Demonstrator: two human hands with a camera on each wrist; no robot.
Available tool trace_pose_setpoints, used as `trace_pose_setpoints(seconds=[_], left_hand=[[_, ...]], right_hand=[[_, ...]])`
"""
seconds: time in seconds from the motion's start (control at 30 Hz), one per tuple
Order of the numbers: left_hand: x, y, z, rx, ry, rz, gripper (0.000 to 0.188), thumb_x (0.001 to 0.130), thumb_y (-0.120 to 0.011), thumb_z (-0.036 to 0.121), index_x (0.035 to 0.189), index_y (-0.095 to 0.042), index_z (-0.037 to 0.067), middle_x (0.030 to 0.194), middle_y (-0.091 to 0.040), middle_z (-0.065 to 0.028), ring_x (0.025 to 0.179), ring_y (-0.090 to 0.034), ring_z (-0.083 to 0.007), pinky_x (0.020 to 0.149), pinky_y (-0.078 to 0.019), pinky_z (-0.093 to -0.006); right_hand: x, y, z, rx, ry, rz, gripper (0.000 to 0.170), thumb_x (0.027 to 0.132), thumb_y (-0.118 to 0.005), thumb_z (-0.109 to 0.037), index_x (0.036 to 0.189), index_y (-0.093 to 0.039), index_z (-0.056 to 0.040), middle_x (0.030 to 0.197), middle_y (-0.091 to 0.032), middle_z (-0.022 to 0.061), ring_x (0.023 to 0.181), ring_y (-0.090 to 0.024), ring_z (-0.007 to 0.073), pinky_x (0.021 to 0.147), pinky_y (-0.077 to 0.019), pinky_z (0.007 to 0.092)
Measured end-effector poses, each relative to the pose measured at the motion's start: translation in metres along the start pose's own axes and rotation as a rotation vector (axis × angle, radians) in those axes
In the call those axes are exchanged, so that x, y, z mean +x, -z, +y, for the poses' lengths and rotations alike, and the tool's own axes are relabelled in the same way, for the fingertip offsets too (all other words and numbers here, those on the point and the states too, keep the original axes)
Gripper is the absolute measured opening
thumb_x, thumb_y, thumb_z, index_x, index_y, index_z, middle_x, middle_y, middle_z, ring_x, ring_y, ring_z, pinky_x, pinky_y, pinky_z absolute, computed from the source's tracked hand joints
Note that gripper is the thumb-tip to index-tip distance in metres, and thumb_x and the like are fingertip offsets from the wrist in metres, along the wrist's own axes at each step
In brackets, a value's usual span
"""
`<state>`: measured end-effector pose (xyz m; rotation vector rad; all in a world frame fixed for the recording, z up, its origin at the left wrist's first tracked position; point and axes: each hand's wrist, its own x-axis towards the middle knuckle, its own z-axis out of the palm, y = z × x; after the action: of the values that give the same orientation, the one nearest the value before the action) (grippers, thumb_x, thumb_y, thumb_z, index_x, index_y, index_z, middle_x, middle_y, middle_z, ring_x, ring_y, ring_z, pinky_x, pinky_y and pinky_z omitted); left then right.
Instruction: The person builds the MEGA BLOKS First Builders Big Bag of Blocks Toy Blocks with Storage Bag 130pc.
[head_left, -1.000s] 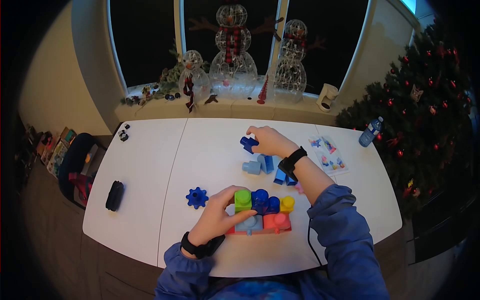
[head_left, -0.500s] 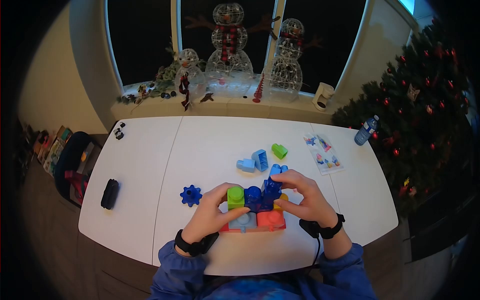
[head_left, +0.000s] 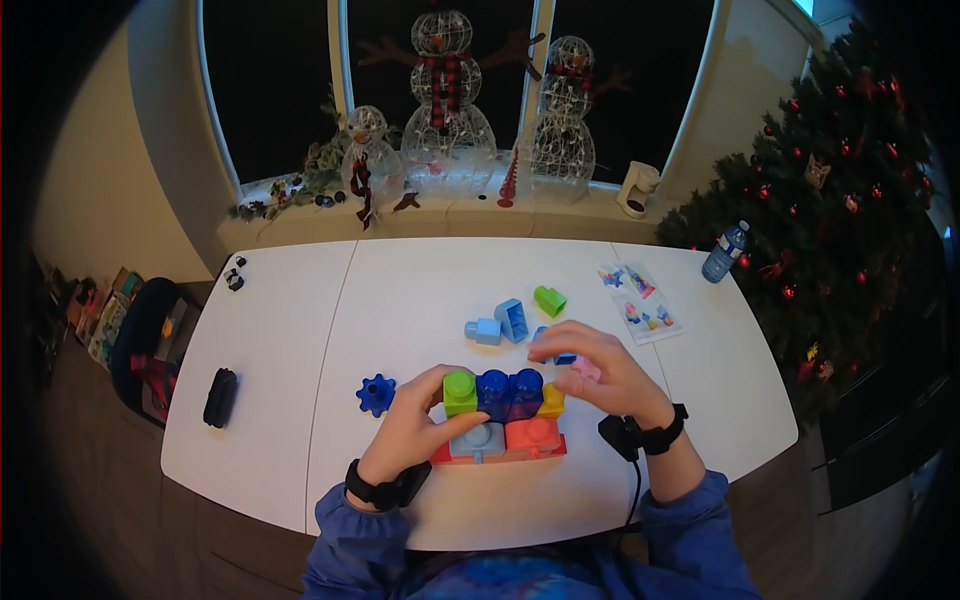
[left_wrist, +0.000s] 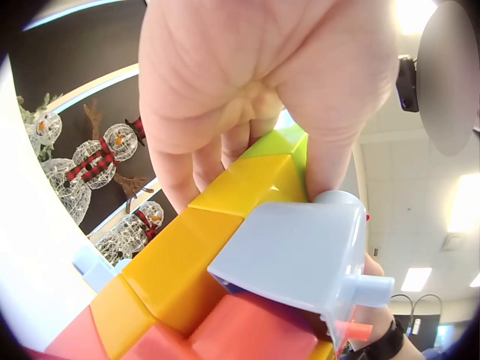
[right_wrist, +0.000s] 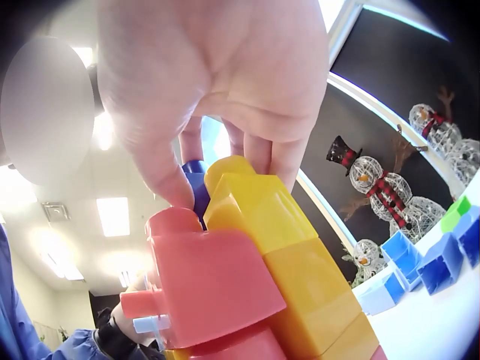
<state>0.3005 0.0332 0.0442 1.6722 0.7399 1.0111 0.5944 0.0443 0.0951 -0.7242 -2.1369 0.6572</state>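
Note:
A built wall of toy building blocks stands before me, topped by a green block (head_left: 460,392), two dark blue blocks (head_left: 526,393) and a yellow block (right_wrist: 259,210). Along its near side sit a pale blue block (left_wrist: 281,251) and a coral red block (head_left: 533,434), both with side pegs. My left hand (head_left: 408,425) grips the wall's left end, thumb in front and fingers behind. Over the right end hovers my right hand (head_left: 620,378), fingers bent and spread from the thumb, holding nothing. In the right wrist view its thumb overlaps a dark blue block.
Light blue blocks (head_left: 511,320) and a loose green block (head_left: 549,300) lie beyond the wall. A dark blue gear (head_left: 376,395) is to the left, near a black case (head_left: 221,398). A picture sheet (head_left: 642,303) and water bottle (head_left: 725,252) are at far right.
My right hand brought a dark blue block from the far side onto the wall, beside the other dark blue one, then let go and lifted off. The left hand kept its grip.

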Motion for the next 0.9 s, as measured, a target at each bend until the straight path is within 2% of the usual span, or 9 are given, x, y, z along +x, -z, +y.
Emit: trace_pose_setpoints(seconds=[0.1,0.13,0.27,0.37,0.47,0.6,0.67,0.77,0.9], left_hand=[[0.000,0.001,0.000,0.032,-0.008,0.004,0.042,0.088,-0.084,0.007,0.123,-0.062,-0.001,0.109,-0.065,-0.0068,0.102,-0.062,-0.0129,0.099,-0.0531,-0.0304],[0.001,0.001,0.000,0.031,-0.009,0.002,0.042,0.088,-0.084,0.007,0.123,-0.062,-0.001,0.109,-0.065,-0.0069,0.102,-0.062,-0.0130,0.099,-0.0529,-0.0303],[0.003,0.003,-0.001,0.022,0.002,-0.003,0.045,0.087,-0.085,0.004,0.125,-0.062,0.001,0.110,-0.065,-0.0051,0.102,-0.060,-0.0126,0.098,-0.0503,-0.0292],[0.001,0.002,-0.002,0.007,0.015,0.002,0.046,0.086,-0.085,0.002,0.125,-0.062,0.001,0.110,-0.064,-0.0041,0.102,-0.060,-0.0124,0.097,-0.0489,-0.0288],[0.003,0.003,-0.001,-0.001,0.014,-0.003,0.046,0.086,-0.085,0.003,0.125,-0.061,0.001,0.110,-0.064,-0.0041,0.103,-0.060,-0.0124,0.097,-0.0486,-0.0287],[0.002,0.003,-0.003,0.003,0.000,-0.008,0.046,0.086,-0.085,0.003,0.126,-0.061,0.001,0.110,-0.065,-0.0037,0.103,-0.060,-0.0119,0.097,-0.0487,-0.0285],[0.001,0.003,-0.003,-0.001,0.009,-0.007,0.046,0.086,-0.085,0.003,0.126,-0.061,0.001,0.110,-0.065,-0.0033,0.103,-0.060,-0.0114,0.097,-0.0488,-0.0284],[0.002,0.002,-0.002,0.010,0.008,-0.005,0.046,0.086,-0.085,0.003,0.126,-0.061,0.001,0.110,-0.065,-0.0029,0.103,-0.060,-0.0109,0.097,-0.0491,-0.0281],[0.001,0.002,-0.003,-0.001,-0.001,0.005,0.046,0.086,-0.084,0.003,0.126,-0.061,0.001,0.109,-0.065,-0.0028,0.102,-0.061,-0.0108,0.096,-0.0492,-0.0277]], right_hand=[[0.027,0.016,0.039,-0.184,-0.253,0.171,0.038,0.095,-0.073,-0.022,0.128,-0.067,-0.0042,0.114,-0.069,0.0163,0.102,-0.069,0.0283,0.091,-0.0546,0.0377],[0.032,0.023,0.063,-0.322,-0.311,0.152,0.040,0.095,-0.073,-0.026,0.127,-0.067,-0.0033,0.114,-0.070,0.0180,0.103,-0.069,0.0297,0.091,-0.0549,0.0394],[0.049,0.028,0.143,-0.756,-0.494,-0.032,0.039,0.092,-0.072,-0.031,0.119,-0.068,-0.0033,0.115,-0.071,0.0204,0.108,-0.069,0.0352,0.093,-0.0551,0.0452],[0.052,0.019,0.167,-0.898,-0.671,-0.185,0.037,0.091,-0.071,-0.032,0.117,-0.068,-0.0052,0.113,-0.072,0.0194,0.108,-0.069,0.0372,0.094,-0.0545,0.0472],[0.048,0.012,0.182,-0.982,-0.663,-0.272,0.035,0.091,-0.070,-0.030,0.116,-0.066,-0.0062,0.112,-0.072,0.0183,0.108,-0.069,0.0375,0.093,-0.0546,0.0479],[0.039,0.016,0.176,-0.774,-0.475,-0.034,0.041,0.089,-0.072,-0.021,0.126,-0.062,-0.0068,0.112,-0.072,0.0195,0.108,-0.069,0.0374,0.092,-0.0554,0.0469],[0.043,0.022,0.122,-0.549,-0.395,0.144,0.046,0.088,-0.073,-0.015,0.132,-0.060,-0.0076,0.112,-0.071,0.0196,0.109,-0.070,0.0347,0.091,-0.0561,0.0434],[0.034,0.021,0.051,-0.220,-0.447,0.284,0.056,0.087,-0.075,-0.007,0.141,-0.056,-0.0102,0.115,-0.069,0.0148,0.109,-0.072,0.0261,0.091,-0.0561,0.0373],[-0.005,0.007,0.009,0.137,-0.307,0.321,0.063,0.088,-0.076,-0.003,0.146,-0.052,-0.0091,0.121,-0.066,0.0089,0.106,-0.072,0.0187,0.090,-0.0565,0.0335]])
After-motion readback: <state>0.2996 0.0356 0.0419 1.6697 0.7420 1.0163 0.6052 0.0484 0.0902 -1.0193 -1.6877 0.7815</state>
